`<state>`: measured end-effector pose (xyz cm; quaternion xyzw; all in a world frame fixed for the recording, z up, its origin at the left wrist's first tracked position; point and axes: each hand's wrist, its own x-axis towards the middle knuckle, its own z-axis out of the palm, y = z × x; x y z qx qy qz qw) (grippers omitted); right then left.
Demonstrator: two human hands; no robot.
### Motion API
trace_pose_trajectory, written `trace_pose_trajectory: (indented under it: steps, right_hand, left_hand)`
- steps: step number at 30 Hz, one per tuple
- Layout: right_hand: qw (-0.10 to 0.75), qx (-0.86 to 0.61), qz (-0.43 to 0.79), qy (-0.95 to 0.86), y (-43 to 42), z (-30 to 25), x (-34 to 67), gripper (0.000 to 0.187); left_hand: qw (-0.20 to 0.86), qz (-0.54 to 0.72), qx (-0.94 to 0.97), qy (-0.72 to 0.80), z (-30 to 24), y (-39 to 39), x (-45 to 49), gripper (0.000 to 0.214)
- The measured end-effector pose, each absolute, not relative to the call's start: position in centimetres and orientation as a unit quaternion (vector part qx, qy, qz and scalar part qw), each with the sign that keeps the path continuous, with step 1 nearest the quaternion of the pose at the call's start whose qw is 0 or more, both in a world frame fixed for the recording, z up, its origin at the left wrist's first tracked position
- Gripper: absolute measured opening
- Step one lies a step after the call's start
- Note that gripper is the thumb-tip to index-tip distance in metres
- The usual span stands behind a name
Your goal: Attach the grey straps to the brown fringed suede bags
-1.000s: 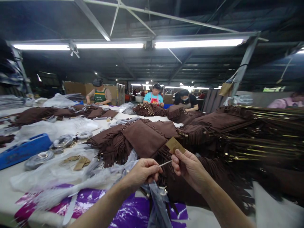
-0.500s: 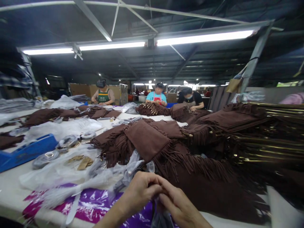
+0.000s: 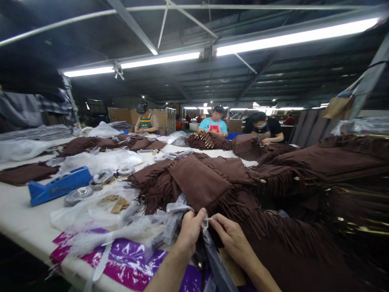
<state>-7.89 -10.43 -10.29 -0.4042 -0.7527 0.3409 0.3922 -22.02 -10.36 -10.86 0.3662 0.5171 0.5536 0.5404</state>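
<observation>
The left hand (image 3: 189,232) is holding a small metal clasp (image 3: 206,226) between thumb and fingers, just over the near edge of the brown fringed pieces (image 3: 200,182). The right hand (image 3: 235,239) is facing it, its thumb and finger pinching a pale cord (image 3: 208,219) right beside the clasp; whether the cord is running through the metal is too small to tell. A grey plastic-wrapped strap (image 3: 217,261) is hanging below the clasp, and a tan card (image 3: 232,265) is showing partly behind the right wrist. Purple plastic (image 3: 130,261) is lying on the counter (image 3: 18,202) to the left.

For clean work, the left fingers should be steadying the clasp so that its opening is facing the right hand, while the right fingers should be gripping the cord close to its end. A slack pinch would be risking a slip, and the loose plastic should be staying out of the loop
</observation>
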Motion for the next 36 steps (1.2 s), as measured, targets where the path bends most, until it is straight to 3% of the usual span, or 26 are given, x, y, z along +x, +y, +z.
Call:
trace_pose_trajectory:
  steps: [10,18,27,36]
  right_hand:
    - [0.459,-0.396,0.388,-0.694,-10.2,-10.5,-7.0,0.034]
    - [0.401,-0.358,0.35,-0.767,-11.7,-9.9,-7.6,0.03]
    - [0.387,-0.368,0.277,-0.799,-12.5,-10.0,-9.4,0.032]
    - [0.336,-0.384,0.416,-0.753,-12.1,-9.9,-9.3,0.032]
  left_hand:
    - [0.544,0.454,0.46,0.535,-11.1,-12.2,-24.1,0.013]
    - [0.612,0.476,0.389,0.497,-10.9,-14.0,-24.9,0.016]
    - [0.58,0.538,0.423,0.442,-10.8,-15.4,-24.5,0.026]
    - [0.545,0.527,0.452,0.471,-11.6,-15.9,-24.6,0.036]
